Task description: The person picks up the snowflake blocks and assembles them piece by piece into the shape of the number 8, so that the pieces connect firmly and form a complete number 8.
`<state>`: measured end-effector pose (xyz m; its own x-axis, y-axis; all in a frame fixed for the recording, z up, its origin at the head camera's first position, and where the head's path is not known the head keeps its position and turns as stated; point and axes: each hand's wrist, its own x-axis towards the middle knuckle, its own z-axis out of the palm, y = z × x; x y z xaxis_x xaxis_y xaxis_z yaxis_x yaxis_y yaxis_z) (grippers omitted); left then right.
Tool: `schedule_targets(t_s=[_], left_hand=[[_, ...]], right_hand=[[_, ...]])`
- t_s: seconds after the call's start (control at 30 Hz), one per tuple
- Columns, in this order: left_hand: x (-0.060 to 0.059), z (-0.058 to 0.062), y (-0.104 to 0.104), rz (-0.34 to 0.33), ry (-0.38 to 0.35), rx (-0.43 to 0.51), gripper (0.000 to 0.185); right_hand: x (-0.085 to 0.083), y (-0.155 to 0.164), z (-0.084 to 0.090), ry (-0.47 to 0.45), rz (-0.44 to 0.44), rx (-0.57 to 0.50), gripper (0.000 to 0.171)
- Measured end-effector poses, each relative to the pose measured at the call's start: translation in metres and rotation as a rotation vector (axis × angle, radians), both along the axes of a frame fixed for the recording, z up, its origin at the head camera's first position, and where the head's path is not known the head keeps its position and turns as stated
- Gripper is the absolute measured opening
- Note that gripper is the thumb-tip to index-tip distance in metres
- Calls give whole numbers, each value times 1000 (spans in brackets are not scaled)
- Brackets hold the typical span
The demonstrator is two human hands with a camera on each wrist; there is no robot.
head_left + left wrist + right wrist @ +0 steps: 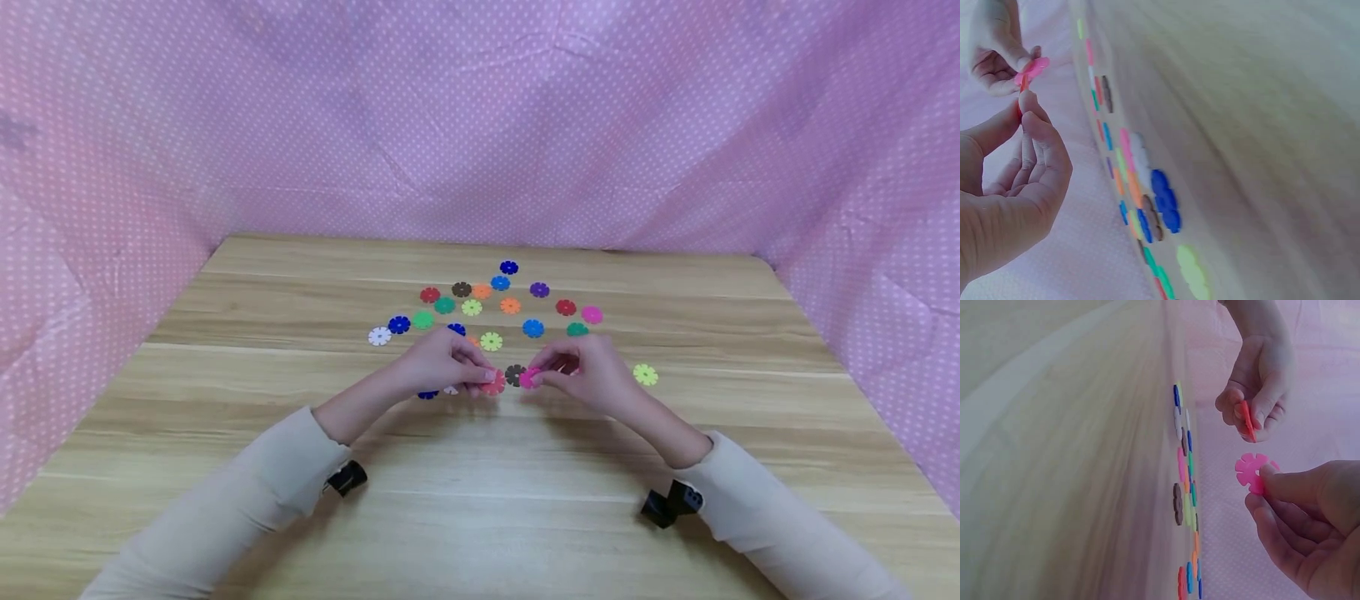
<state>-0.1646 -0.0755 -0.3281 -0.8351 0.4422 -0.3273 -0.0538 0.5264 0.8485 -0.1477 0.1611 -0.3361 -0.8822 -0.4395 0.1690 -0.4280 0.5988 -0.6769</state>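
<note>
Both hands hover just above a wooden table (480,500), near each other. My left hand (450,367) pinches a red snowflake disc (493,382) between thumb and fingers; the same red disc (1247,420) shows edge-on in the right wrist view. My right hand (581,375) pinches a pink snowflake disc (529,378), seen flat as the pink disc (1250,472) in the right wrist view and as the pink disc (1032,69) in the left wrist view. A small gap separates the two discs. A dark brown disc (514,374) lies on the table between them.
Several coloured discs lie scattered behind the hands, such as a white disc (379,336), a yellow-green disc (645,374) and a blue disc (533,327). Pink dotted cloth (480,125) walls the table on three sides. A black wrist camera (671,502) sits under each sleeve.
</note>
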Motion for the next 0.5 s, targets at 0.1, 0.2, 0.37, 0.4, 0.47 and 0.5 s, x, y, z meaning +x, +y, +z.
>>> schedule_targets(t_s=[0.1,0.2,0.37,0.4,0.47,0.5], left_hand=[[0,4,1,12,-26,20,14],[1,7,3,5,-25,14,15],[2,9,6,-8,-15,-16,16],[2,9,7,-10,-17,-17,16],[2,9,8,-10,-27,-14,16],[2,10,8,-8,-33,-13,16]], right_hand=[[1,-2,2,24,4,-15,8],[2,-3,2,40,10,-38,8],[3,-6,4,73,14,-55,7],[3,-6,4,84,17,-59,7],[3,-7,5,95,24,-70,7],[3,-8,5,99,26,-74,8]])
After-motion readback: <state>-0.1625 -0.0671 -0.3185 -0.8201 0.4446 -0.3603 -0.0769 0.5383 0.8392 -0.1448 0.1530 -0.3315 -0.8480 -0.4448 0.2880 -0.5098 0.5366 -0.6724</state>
